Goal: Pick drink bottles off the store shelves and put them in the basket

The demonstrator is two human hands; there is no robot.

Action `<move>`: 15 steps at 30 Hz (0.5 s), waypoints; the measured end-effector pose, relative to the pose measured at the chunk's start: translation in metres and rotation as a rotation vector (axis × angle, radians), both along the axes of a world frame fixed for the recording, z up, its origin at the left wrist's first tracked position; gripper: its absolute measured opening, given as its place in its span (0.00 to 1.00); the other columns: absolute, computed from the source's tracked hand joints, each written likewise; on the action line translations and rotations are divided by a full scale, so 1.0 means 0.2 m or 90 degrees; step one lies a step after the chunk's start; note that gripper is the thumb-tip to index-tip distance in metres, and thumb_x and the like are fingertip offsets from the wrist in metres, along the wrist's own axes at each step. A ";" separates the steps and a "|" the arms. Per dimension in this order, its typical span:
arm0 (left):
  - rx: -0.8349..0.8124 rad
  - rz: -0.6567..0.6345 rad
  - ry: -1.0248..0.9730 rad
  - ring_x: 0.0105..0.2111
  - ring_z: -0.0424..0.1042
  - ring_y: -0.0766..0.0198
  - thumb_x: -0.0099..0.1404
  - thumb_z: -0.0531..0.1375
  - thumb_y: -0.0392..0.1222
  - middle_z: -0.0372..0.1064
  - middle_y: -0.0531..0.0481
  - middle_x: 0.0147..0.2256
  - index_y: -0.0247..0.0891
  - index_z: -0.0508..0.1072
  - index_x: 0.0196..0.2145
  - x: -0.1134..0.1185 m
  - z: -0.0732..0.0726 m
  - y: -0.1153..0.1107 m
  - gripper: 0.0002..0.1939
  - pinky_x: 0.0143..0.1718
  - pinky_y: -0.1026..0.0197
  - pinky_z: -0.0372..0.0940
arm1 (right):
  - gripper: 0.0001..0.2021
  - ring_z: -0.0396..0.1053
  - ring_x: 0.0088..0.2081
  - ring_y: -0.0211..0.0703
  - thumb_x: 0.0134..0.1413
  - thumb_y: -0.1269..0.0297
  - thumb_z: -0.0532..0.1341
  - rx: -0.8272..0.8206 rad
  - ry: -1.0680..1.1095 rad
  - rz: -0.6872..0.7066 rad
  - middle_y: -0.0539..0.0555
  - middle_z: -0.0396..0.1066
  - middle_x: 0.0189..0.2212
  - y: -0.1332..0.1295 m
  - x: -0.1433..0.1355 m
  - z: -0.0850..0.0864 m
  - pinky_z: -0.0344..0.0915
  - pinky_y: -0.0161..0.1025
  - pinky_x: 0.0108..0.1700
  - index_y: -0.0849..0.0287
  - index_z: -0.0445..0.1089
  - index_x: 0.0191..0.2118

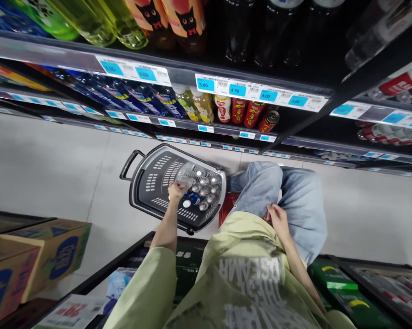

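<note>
Fingers of the left hand (176, 191) are closed around the neck end of a clear bottle (188, 181), in the middle of the frame, over the inside of a dark shopping basket (151, 171). Below and to the right of that bottle, a cluster of capped clear bottles (211, 188) fills the basket's right end, and a blue-labelled bottle (194, 198) lies beside them. The basket's handle (125, 167) sticks out at its left end, above the pale floor (51, 164).

Right of centre, the right hand (277, 217) has its fingers bent inward against the light blue jeans (260, 183); whether they hold anything, I cannot tell.

Across the top runs a dark shelf (178, 64) with price labels along its edge, carrying green, orange-labelled and dark bottles (240, 32). On the level beneath, blue bottles (140, 98) stand left of red cans (252, 113), one of them tilted. Cardboard boxes (60, 256) sit at the lower left, and green boxes (343, 283) at the lower right.
</note>
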State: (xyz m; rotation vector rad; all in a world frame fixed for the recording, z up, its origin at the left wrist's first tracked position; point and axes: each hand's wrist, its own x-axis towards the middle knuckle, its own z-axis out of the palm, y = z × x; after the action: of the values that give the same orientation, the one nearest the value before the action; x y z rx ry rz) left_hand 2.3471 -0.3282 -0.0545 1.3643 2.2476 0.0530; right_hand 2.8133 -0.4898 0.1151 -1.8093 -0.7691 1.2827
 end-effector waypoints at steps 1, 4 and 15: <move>-0.011 0.000 -0.002 0.45 0.78 0.49 0.56 0.65 0.43 0.78 0.41 0.38 0.40 0.73 0.33 0.01 -0.02 0.01 0.08 0.56 0.51 0.73 | 0.34 0.70 0.21 0.43 0.58 0.26 0.68 -0.003 0.002 -0.004 0.48 0.67 0.16 0.00 0.00 0.00 0.69 0.39 0.31 0.51 0.64 0.21; -0.022 -0.002 -0.008 0.45 0.79 0.49 0.58 0.65 0.42 0.79 0.41 0.37 0.39 0.75 0.35 0.03 -0.07 0.05 0.07 0.54 0.52 0.73 | 0.35 0.69 0.20 0.42 0.57 0.25 0.68 -0.014 0.002 -0.018 0.47 0.66 0.15 0.01 -0.02 0.01 0.68 0.39 0.29 0.51 0.63 0.20; -0.085 0.000 -0.029 0.49 0.81 0.42 0.62 0.64 0.38 0.82 0.37 0.40 0.34 0.80 0.42 0.16 -0.27 0.19 0.11 0.56 0.48 0.74 | 0.36 0.68 0.18 0.42 0.57 0.24 0.67 -0.048 -0.025 -0.043 0.47 0.62 0.13 0.03 -0.04 0.03 0.66 0.39 0.26 0.51 0.62 0.19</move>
State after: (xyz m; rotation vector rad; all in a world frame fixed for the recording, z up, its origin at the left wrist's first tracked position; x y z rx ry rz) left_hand 2.3788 -0.2898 -0.1076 1.2797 2.1720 -0.0648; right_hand 2.8050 -0.4830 0.1206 -1.9100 -0.6827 1.2508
